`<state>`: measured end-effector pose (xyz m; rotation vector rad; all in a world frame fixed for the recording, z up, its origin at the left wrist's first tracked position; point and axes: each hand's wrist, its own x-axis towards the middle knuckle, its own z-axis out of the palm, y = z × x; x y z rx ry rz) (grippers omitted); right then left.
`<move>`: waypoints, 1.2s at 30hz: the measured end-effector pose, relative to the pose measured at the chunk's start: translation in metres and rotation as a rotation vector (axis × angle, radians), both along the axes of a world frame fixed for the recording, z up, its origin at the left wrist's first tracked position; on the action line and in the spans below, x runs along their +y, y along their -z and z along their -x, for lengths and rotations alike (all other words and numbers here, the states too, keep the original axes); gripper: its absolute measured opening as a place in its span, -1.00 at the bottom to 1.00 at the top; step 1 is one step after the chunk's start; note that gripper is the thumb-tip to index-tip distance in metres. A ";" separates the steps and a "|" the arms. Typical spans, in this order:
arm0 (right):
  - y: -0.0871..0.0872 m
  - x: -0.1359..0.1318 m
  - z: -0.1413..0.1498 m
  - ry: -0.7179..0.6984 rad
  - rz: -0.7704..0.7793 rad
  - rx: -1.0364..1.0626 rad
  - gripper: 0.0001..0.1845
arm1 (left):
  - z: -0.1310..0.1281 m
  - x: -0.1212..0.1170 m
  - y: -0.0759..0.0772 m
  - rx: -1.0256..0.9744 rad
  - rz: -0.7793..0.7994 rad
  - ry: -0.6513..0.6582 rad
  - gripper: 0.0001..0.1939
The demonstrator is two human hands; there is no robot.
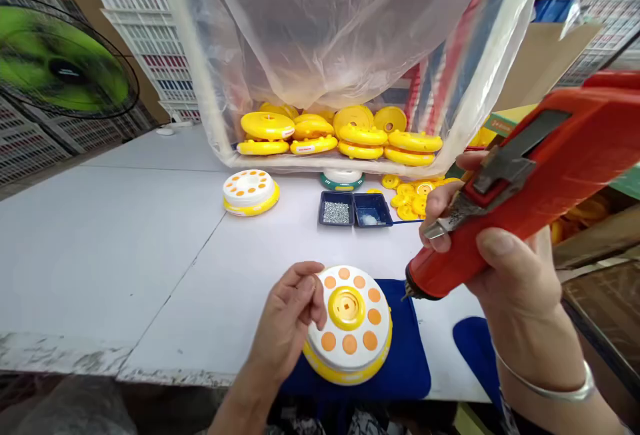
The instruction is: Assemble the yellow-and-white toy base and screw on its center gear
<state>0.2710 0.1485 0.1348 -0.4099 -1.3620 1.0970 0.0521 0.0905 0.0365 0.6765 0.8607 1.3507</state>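
My right hand (515,275) is wrapped round a red electric screwdriver (545,168) with a metal lever on its side. Its bit points down and left, apart from the round part near my left hand. That part is a white-and-yellow disc (350,355) with a ring of orange dots and a yellow hub (347,307), lying on a dark blue mat (413,362). Over the disc's left edge, my left hand (293,312) has its fingers curled and pinched together. Whatever they may hold is too small to make out.
A similar disc (250,193) stands farther back on the white table (125,242). Small dark trays hold screws (336,212) and a whitish substance (370,220). Behind them, a plastic-lined box (225,148) contains yellow discs (267,126). Small yellow parts (413,200) lie right; a green fan (65,68) stands left.
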 end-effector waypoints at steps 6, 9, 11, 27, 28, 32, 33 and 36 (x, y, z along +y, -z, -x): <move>-0.013 -0.031 0.038 0.012 -0.014 0.190 -0.72 | -0.040 -0.019 0.017 -0.210 0.114 0.052 -0.69; -0.016 -0.037 0.049 0.038 -0.040 0.204 -0.84 | -0.045 -0.024 0.021 -0.259 0.112 0.061 -0.71; -0.016 -0.038 0.055 0.068 -0.060 0.191 -0.86 | -0.046 -0.027 0.021 -0.281 0.110 0.080 -0.72; -0.005 -0.040 0.058 0.142 -0.027 0.049 -0.87 | -0.051 -0.028 0.027 -0.351 0.123 0.219 -0.66; -0.004 -0.040 0.058 0.122 -0.030 0.064 -0.89 | -0.051 -0.028 0.027 -0.351 0.120 0.225 -0.67; -0.003 -0.042 0.055 0.130 -0.028 0.020 -0.89 | -0.053 -0.024 0.029 -0.343 0.118 0.258 -0.65; -0.002 -0.042 0.054 0.142 -0.024 -0.002 -0.87 | -0.053 -0.024 0.029 -0.340 0.119 0.262 -0.65; -0.001 -0.044 0.052 0.180 -0.003 -0.057 -0.82 | -0.055 -0.024 0.030 -0.329 0.120 0.267 -0.66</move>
